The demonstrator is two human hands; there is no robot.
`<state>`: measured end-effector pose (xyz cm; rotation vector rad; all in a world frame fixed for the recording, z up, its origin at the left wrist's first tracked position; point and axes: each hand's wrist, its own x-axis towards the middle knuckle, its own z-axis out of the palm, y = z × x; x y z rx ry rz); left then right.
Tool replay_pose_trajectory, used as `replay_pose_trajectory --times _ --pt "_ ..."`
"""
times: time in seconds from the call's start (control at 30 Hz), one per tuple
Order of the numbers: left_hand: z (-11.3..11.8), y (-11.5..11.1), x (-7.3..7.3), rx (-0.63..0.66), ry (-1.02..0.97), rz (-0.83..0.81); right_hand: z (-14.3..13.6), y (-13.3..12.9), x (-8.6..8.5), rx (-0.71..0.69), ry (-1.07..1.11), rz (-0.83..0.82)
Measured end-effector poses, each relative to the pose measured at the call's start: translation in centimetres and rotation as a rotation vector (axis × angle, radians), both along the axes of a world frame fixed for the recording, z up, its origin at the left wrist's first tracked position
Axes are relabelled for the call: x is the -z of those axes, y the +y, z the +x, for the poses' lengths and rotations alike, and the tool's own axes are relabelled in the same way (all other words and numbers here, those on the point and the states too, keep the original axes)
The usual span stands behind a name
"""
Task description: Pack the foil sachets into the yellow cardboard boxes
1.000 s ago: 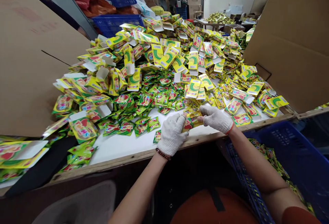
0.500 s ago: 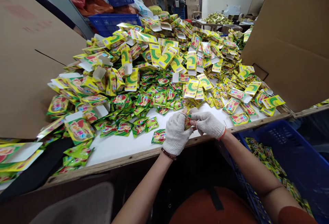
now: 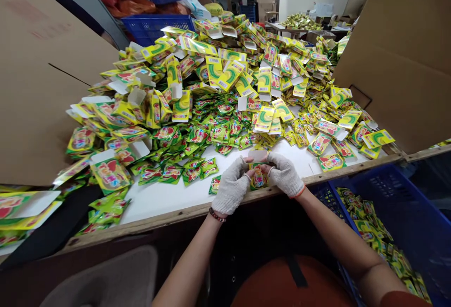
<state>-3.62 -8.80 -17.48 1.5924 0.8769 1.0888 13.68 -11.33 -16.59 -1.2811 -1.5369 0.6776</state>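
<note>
White-gloved, the left hand (image 3: pixel 230 187) and right hand (image 3: pixel 284 174) gripped opposite sides of a small printed carton (image 3: pixel 260 181) by the wooden table edge (image 3: pixel 190 212), seemingly bracing it evenly, pale flap (image 3: pixel 257 155) at its far end.

free tabletop (image 3: pixel 158 201) near left hand (image 3: pixel 230 187), carton heap (image 3: pixel 229 76) beyond

ok so most cartons (image 3: pixel 230 75) are heaped behind the sachets (image 3: pixel 219 133) on the table (image 3: pixel 155 206), crate (image 3: pixel 416 222) of sachets lower right
</note>
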Motion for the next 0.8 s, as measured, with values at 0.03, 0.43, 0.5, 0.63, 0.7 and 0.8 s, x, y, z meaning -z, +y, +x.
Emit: replay_pose_trajectory --times 0.03,0.43,0.5,0.63,0.7,0.8 --pt "-0.1 0.1 -0.2 -0.02 0.033 0.03 -0.1 0.1 -0.1 -0.011 -0.044 0.008" --pt "-0.3 0.2 -1.2 -0.084 0.073 0.124 -0.6 0.4 -1.2 -0.098 0.061 -0.058" --pt "-0.5 0.1 -1.6 -0.087 0.093 0.14 -0.6 0.3 -1.6 -0.095 0.021 -0.044" --pt "-0.8 0.5 -2.1 -0.057 0.068 0.046 -0.6 0.7 -1.9 -0.11 0.068 -0.073" --pt "-0.9 0.6 -2.1 -0.047 0.049 0.024 -0.5 0.9 -2.0 -0.108 0.056 -0.073" --pt "-1.3 0.4 -1.6 -0.047 0.063 0.091 0.1 0.7 -2.1 -0.144 -0.022 -0.045"
